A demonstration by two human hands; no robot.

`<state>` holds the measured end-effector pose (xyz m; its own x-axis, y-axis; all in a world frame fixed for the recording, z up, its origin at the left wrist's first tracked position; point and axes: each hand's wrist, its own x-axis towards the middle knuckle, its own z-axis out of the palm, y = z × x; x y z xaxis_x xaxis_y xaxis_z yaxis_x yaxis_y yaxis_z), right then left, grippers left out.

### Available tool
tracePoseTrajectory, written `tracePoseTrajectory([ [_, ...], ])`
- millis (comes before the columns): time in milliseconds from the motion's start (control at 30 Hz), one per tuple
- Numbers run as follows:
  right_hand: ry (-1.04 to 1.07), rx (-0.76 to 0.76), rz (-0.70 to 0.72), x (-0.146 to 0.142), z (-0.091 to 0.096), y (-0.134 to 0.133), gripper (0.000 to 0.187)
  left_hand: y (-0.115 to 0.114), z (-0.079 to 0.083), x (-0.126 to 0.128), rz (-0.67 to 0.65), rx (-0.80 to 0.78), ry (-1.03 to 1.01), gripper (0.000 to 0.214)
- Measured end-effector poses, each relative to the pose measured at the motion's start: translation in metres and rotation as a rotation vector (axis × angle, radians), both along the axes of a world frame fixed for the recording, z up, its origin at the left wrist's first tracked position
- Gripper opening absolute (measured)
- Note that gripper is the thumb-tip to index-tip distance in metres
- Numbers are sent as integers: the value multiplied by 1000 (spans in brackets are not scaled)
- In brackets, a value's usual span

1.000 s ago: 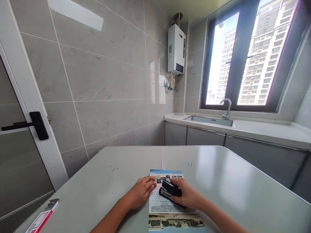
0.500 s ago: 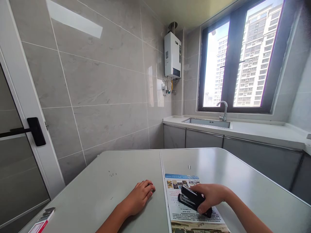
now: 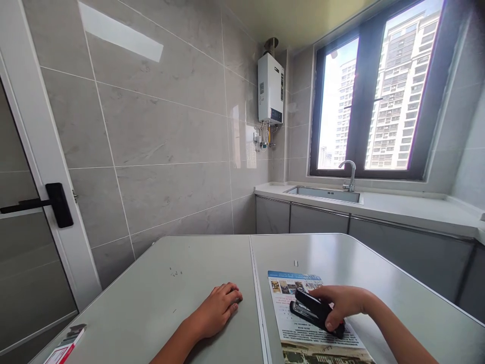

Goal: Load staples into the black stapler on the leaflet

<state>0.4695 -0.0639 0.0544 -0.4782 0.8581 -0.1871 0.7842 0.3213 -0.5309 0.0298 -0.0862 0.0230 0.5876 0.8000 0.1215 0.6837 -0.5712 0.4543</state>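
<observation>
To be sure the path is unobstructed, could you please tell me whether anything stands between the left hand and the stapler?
Nothing visible stands in the way: between the left hand and the stapler are just the tabletop, its seam and part of the printed sheet. The right hand grips the stapler from the other side.

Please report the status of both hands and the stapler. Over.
Left hand palm down on table. Right hand gripping black stapler over printed sheet. Small dark bits apart from sheet, not in the way.
</observation>
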Motion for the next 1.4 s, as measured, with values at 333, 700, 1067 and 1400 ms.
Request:
tracePoseTrajectory([
  [333, 4, 229, -291, 30, -25, 36, 44, 1, 0, -1, -7, 12, 3, 30],
  [700, -220, 209, -519, 40, -70, 63, 18, 2, -1, -1, 9, 32, 22, 37],
  [1067, 34, 169, -157, 10, -36, 39, 36, 2, 0, 0, 18, 20, 21, 38],
  [1400, 32, -189, 159, 2, -1, 4, 109, 3, -3, -5, 24, 12, 0, 37],
])
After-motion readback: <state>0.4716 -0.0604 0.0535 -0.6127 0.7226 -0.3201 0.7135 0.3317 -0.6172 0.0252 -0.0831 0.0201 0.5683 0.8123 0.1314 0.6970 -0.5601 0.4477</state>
